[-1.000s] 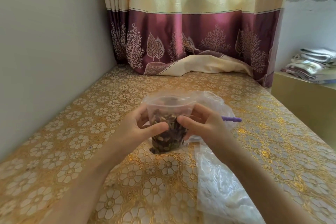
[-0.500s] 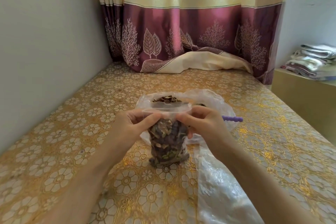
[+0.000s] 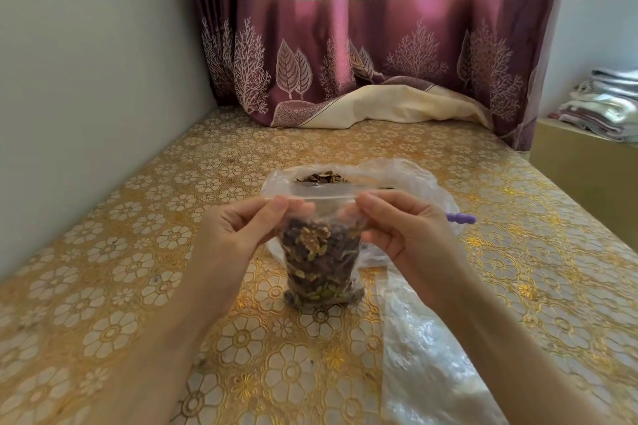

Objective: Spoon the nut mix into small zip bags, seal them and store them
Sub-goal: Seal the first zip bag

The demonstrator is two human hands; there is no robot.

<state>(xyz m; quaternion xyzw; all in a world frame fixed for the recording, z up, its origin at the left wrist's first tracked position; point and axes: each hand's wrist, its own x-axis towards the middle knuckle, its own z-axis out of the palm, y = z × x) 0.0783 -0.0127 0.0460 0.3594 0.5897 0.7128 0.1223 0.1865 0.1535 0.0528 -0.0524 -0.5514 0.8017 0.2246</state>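
Note:
A small clear zip bag filled with dark nut mix stands upright on the gold-patterned table. My left hand pinches the left end of its zip strip and my right hand pinches the right end; the strip between them looks pressed flat. Right behind it lies a larger clear bag with more nut mix showing at its top. A purple spoon handle pokes out to the right from behind my right hand.
A crumpled clear plastic sheet or bag lies on the table under my right forearm. A wall runs along the left, a curtain hangs at the back, and a low cabinet with folded cloth stands at the right.
The small bag was held above the table with an open mouth; it now stands on the table. Both hands slid up to its zip strip and the mouth has flattened.

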